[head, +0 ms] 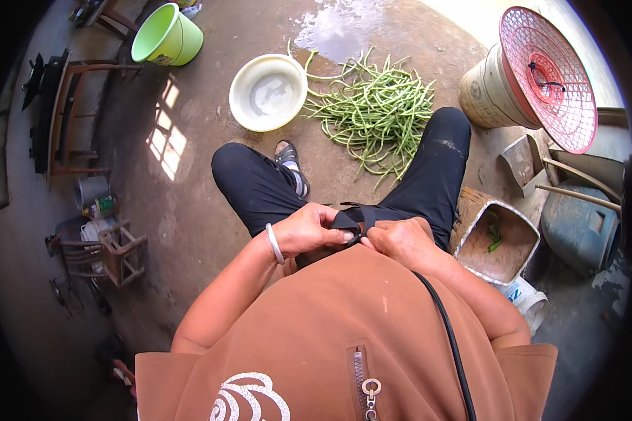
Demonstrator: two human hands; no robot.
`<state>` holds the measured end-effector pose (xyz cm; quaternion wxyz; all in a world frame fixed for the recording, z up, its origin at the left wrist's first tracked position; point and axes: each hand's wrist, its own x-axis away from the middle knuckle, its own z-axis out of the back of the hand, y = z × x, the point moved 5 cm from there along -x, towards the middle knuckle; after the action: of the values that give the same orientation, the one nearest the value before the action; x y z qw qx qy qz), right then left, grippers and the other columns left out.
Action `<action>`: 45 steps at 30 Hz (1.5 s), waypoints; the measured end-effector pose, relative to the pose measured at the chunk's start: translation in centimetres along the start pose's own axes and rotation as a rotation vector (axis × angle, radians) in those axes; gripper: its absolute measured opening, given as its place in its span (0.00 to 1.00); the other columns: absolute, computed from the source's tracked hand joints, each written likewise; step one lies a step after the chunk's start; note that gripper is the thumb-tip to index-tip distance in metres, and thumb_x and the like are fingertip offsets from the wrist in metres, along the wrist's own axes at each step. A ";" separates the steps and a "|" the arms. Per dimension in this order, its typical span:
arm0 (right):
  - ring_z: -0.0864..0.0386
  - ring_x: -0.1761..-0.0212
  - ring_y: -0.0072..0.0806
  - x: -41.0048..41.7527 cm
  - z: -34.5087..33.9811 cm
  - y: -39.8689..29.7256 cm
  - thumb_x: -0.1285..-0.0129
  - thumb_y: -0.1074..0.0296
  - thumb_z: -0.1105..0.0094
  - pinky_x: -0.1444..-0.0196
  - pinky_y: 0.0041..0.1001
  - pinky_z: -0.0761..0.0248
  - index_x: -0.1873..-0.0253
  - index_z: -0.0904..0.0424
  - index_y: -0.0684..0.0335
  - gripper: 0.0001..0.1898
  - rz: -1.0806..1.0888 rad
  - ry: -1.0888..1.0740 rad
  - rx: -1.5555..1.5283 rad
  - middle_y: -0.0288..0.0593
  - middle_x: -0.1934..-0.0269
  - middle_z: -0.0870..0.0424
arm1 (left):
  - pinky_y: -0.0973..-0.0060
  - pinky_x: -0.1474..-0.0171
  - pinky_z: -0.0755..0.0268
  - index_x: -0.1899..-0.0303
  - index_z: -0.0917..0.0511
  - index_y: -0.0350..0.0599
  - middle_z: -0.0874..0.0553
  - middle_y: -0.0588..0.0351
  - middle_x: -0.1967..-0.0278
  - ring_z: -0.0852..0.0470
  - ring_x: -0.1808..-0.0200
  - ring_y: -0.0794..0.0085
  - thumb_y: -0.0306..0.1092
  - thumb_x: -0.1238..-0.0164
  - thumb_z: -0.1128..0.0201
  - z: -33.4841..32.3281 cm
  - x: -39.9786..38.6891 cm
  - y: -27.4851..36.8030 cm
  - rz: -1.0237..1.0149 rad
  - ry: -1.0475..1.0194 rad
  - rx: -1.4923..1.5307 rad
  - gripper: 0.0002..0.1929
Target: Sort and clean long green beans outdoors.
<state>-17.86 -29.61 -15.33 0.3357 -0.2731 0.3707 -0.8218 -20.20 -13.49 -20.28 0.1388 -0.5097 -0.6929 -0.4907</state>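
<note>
My left hand (316,229), with a silver bangle on the wrist, pinches a black strap (347,221) at my waist, at the hem of my brown shirt (358,294). Close beside it, my right hand (400,239) has its fingers closed at the other side of the same strap. What lies under its fingers is partly hidden. Beyond my knees, a heap of long green beans (379,105) is spread on the concrete floor. A pale plastic basin (268,92) stands left of the beans, with what looks like a little water in it.
A green bucket (181,39) is at upper left. A red mesh cover (569,94) leans on a white bucket (484,94) at upper right. A woven basket (468,210) holding green pods and a blue drum (574,226) stand at right. Wooden stools (121,252) line the left.
</note>
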 end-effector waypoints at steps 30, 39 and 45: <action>0.22 0.76 0.39 -0.5 0.9 1.5 0.44 0.63 0.33 0.73 0.34 0.30 0.73 0.25 0.64 0.13 -0.279 0.221 -0.211 0.41 0.77 0.22 | 0.71 0.69 0.29 0.71 0.22 0.33 0.19 0.50 0.77 0.22 0.75 0.72 0.33 0.46 0.38 -0.2 -0.7 4.2 -0.146 0.185 -0.792 0.10; 0.20 0.55 0.43 -2.2 -0.2 2.2 0.38 0.56 0.41 0.50 0.36 0.30 0.51 0.25 0.64 0.19 -0.280 -0.043 -0.173 0.50 0.61 0.17 | 0.59 0.62 0.28 0.74 0.24 0.29 0.20 0.36 0.72 0.20 0.67 0.45 0.40 0.51 0.36 -0.5 -0.3 4.7 -0.414 0.305 -0.868 0.17; 0.20 0.64 0.40 -1.0 -2.8 4.1 0.37 0.55 0.44 0.61 0.36 0.30 0.60 0.23 0.69 0.18 -0.462 -0.276 -0.387 0.54 0.67 0.18 | 0.69 0.66 0.27 0.67 0.21 0.30 0.20 0.45 0.74 0.19 0.72 0.62 0.33 0.51 0.35 0.0 -0.3 2.6 -0.381 0.305 -0.840 0.14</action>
<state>-17.76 -29.68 -20.36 0.1294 -0.5176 0.3991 -0.7457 -17.88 -13.65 -19.09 -0.0713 -0.3082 -0.4877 -0.8137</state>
